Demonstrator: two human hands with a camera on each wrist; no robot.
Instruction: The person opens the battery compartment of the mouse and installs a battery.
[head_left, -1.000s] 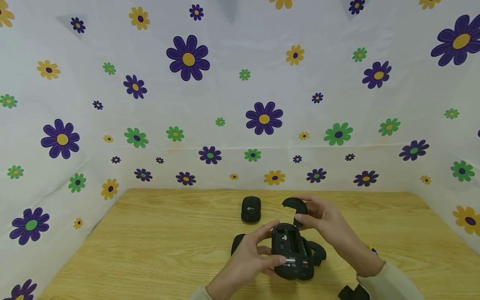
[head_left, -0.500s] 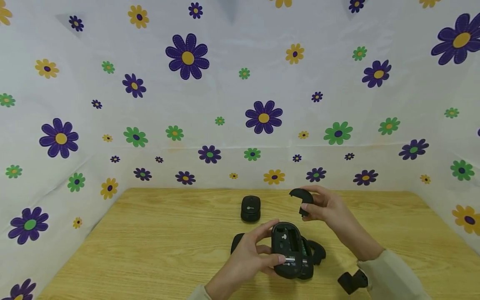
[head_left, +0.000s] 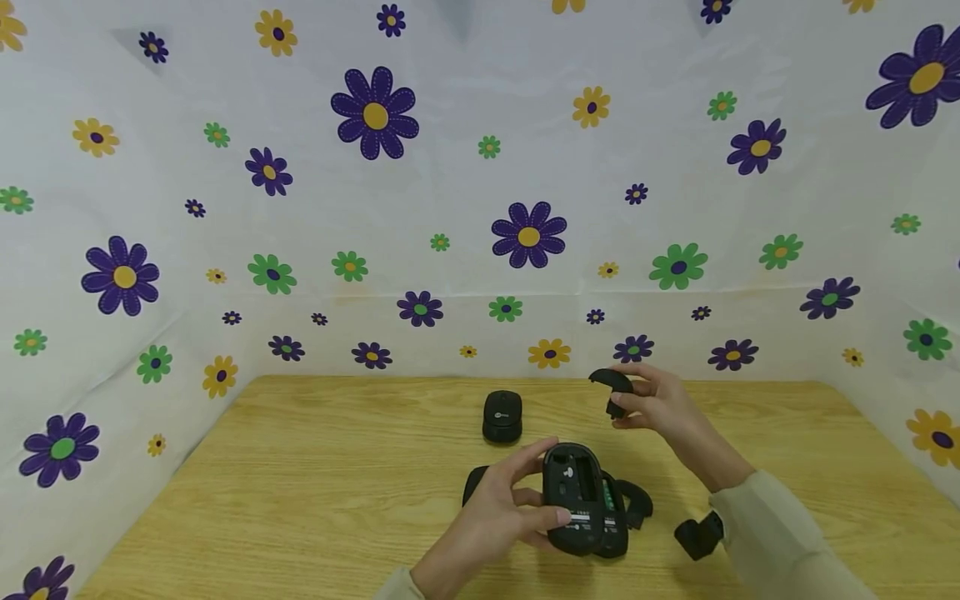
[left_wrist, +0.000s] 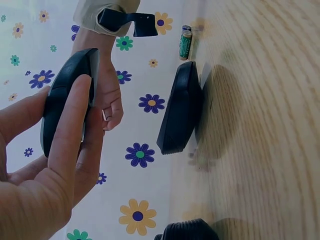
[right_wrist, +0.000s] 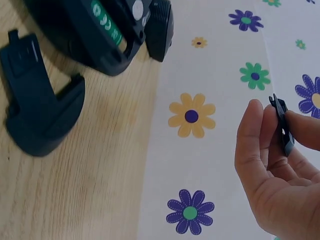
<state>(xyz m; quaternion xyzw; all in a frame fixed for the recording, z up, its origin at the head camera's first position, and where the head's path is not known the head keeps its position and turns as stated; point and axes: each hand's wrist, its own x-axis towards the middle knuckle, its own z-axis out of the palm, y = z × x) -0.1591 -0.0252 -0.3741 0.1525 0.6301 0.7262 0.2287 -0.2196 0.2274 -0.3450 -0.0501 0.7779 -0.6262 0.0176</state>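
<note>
My left hand grips a black computer mouse, underside toward me, its battery slot uncovered and dark inside. Up and to the right, my right hand pinches a curved black battery cover, apart from the mouse. Another mouse lies underside up on the table, partly hidden by the held one; a green battery shows in its slot. Beside it lies a second battery cover with a narrow tab.
A black mouse sits farther back on the wooden table. One more mouse is mostly hidden behind my left hand. Green batteries appear in the left wrist view. A flowered cloth stands behind the table and along both sides.
My right hand has moved up and to the right with the battery cover, away from the held mouse. My left hand and its mouse have stayed nearly still.
</note>
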